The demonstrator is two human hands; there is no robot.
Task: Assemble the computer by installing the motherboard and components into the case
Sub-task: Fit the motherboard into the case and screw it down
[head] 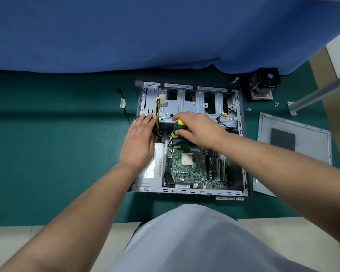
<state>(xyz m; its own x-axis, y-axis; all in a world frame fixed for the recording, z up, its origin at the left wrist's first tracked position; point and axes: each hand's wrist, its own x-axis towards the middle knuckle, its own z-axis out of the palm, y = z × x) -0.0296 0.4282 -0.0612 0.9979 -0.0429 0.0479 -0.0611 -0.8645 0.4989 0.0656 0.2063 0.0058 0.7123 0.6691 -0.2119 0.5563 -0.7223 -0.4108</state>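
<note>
Lying on its side on the green mat [57, 154], the open case [241, 122] sits near the mat's far edge, right of centre, with the motherboard [188, 169] flat inside its near half. The bare CPU [187, 160] shows at the board's middle; the power supply [151, 173] sits just left of the board, against the case's left wall. Your right hand [196, 126] grips a green-and-yellow screwdriver [178, 127], tilted, its shaft angled down toward the board's far-left corner; the tip is too small to make out. Your left hand [139, 142] lies flat, fingers straight, over the left wall and the power supply's far end. Yellow-and-black cables [157, 107] run beside its fingertips. Off the case's right side lies the side panel [294, 140]; the cooler fan [263, 83] stands near the mat's far-right corner. Loose screws [249, 109] lie between them.
</note>
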